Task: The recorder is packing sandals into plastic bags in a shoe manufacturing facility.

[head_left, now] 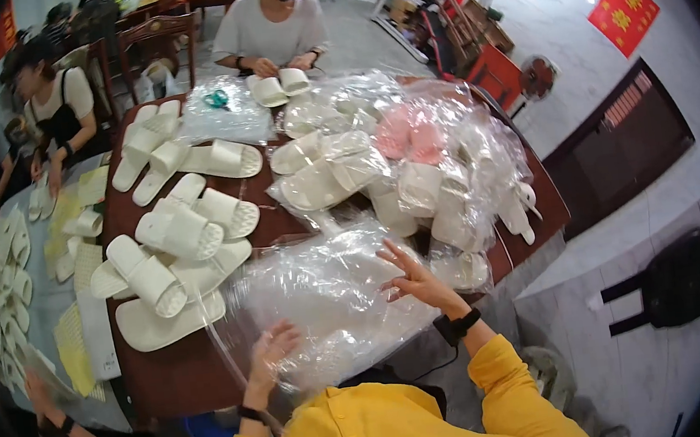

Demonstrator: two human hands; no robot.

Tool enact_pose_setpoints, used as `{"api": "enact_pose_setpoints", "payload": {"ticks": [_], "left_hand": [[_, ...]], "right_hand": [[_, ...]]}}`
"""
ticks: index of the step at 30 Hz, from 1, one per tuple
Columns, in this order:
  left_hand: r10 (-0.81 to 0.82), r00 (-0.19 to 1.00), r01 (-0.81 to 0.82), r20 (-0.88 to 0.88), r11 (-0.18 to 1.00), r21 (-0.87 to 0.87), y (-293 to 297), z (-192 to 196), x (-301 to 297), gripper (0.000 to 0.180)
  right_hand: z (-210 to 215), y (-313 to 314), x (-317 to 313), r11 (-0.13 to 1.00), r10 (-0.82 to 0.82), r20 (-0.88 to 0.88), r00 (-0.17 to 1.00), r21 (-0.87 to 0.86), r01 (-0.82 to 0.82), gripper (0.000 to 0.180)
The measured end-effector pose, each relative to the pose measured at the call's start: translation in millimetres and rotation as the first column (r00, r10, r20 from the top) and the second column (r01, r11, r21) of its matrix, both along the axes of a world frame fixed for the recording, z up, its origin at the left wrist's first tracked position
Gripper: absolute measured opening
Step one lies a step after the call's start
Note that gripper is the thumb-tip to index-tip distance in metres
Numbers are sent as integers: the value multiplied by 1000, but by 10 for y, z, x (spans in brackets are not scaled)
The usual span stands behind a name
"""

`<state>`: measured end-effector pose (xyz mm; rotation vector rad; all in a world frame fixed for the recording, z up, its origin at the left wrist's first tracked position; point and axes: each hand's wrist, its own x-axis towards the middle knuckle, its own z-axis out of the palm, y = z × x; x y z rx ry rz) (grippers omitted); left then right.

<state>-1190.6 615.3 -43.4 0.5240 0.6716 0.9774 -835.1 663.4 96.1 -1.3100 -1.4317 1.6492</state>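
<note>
My left hand (pixel 274 352) hovers at the near left corner of a pile of transparent plastic bags (pixel 331 280), its fingers stretched out and holding nothing. Over the pile's right side, my right hand (pixel 414 278) has its fingers spread, also with nothing in it. Whether either hand touches the plastic is hard to tell. Left of the bags lie loose white slippers (pixel 164 238), some stacked across one another. Beyond and right of my right hand are bagged white slippers (pixel 452 216), with a pink pair (pixel 409 134) among them.
The dark red table (pixel 180 386) carries all this. Green scissors (pixel 216 99) lie on more bags at the far side. A person (pixel 275 34) there handles white slippers. More people work at a grey table (pixel 106 329) on the left. A black chair (pixel 672 280) stands at right.
</note>
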Motion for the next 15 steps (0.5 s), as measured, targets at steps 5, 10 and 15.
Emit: {"api": "enact_pose_setpoints", "payload": {"ticks": [5, 10, 15], "left_hand": [[624, 440, -480, -646, 771, 419, 128, 359, -257, 29], [421, 491, 204, -762, 795, 571, 280, 1552, 385, 35], [492, 100, 856, -865, 400, 326, 357, 808, 1197, 77]], "right_hand": [[-201, -9, 477, 990, -98, 112, 989, 111, 86, 79], [-259, 35, 648, 978, -124, 157, 980, 185, 94, 82], [-362, 84, 803, 975, -119, 41, 992, 193, 109, 70]]}}
